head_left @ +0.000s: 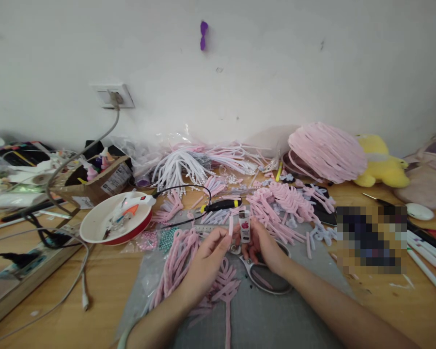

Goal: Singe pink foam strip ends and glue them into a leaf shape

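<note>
My left hand point(207, 252) pinches a short pink pipe cleaner point(230, 225) that stands upright between the fingertips. My right hand point(263, 245) is closed round a small white lighter point(244, 226) with a pink picture on it, held upright right beside the pipe cleaner's tip. Both hands hover over a grey cutting mat point(261, 315). Silver scissors point(263, 276) lie on the mat under the right hand. Bent pink pipe cleaner pieces point(178, 264) lie below the left hand.
A red-and-white bowl point(105, 230) holds a glue gun point(131, 207) at the left. A power strip point(25, 271) with cables sits at the far left. Heaps of pink pipe cleaners point(283, 201) and white pipe cleaners point(181, 167), a yellow plush toy point(381, 162) and pens point(428, 261) crowd the back and right.
</note>
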`<action>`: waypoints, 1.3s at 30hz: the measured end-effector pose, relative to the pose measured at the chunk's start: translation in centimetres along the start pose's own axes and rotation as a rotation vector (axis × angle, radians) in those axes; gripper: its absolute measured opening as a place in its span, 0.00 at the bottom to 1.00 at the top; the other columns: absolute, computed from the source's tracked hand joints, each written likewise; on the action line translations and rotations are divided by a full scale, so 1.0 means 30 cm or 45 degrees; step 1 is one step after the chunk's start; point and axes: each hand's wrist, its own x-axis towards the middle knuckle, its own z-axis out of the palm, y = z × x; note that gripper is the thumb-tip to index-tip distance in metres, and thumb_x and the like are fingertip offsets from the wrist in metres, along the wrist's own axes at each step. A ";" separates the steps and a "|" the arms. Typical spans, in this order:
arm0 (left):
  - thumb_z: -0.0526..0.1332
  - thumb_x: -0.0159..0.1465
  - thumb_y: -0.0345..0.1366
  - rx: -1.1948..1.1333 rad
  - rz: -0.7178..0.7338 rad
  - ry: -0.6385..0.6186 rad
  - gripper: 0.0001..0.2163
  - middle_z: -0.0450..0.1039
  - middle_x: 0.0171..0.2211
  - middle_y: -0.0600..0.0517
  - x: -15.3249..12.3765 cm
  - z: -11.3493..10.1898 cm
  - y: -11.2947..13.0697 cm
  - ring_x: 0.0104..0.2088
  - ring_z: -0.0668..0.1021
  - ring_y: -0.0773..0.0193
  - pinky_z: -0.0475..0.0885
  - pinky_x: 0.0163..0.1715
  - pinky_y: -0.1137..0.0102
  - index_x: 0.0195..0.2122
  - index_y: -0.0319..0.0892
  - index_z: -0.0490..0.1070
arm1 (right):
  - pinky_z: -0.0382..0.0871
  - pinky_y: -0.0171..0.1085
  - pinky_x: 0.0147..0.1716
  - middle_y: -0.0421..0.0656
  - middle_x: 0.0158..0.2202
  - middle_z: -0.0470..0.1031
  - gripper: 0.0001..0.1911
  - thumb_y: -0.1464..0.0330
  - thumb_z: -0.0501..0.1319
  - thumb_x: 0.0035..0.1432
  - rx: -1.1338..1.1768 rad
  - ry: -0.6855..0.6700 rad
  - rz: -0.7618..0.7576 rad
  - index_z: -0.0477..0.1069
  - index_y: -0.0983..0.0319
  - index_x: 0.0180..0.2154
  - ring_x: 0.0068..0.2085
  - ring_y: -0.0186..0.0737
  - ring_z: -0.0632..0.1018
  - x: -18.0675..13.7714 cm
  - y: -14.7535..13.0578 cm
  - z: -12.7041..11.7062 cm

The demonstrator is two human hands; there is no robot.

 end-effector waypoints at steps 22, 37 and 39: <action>0.55 0.58 0.43 -0.077 0.040 -0.135 0.11 0.70 0.30 0.53 -0.010 0.010 0.012 0.35 0.72 0.63 0.64 0.43 0.69 0.26 0.42 0.64 | 0.53 0.25 0.08 0.47 0.22 0.72 0.38 0.42 0.41 0.48 0.055 -0.041 -0.027 0.72 0.68 0.33 0.16 0.29 0.68 -0.005 -0.003 -0.007; 0.57 0.56 0.42 -0.026 0.013 -0.067 0.10 0.69 0.24 0.54 -0.009 0.005 0.026 0.29 0.70 0.64 0.64 0.35 0.72 0.25 0.41 0.68 | 0.51 0.27 0.11 0.37 0.15 0.61 0.30 0.44 0.51 0.45 -0.045 0.258 -0.059 0.71 0.66 0.26 0.14 0.27 0.61 -0.021 -0.001 -0.010; 0.57 0.56 0.41 -0.012 -0.007 -0.055 0.10 0.67 0.22 0.55 -0.006 0.000 0.019 0.26 0.68 0.66 0.63 0.31 0.73 0.24 0.41 0.67 | 0.49 0.27 0.11 0.36 0.14 0.60 0.31 0.44 0.51 0.45 -0.105 0.289 -0.035 0.71 0.67 0.26 0.14 0.26 0.59 -0.025 -0.009 -0.009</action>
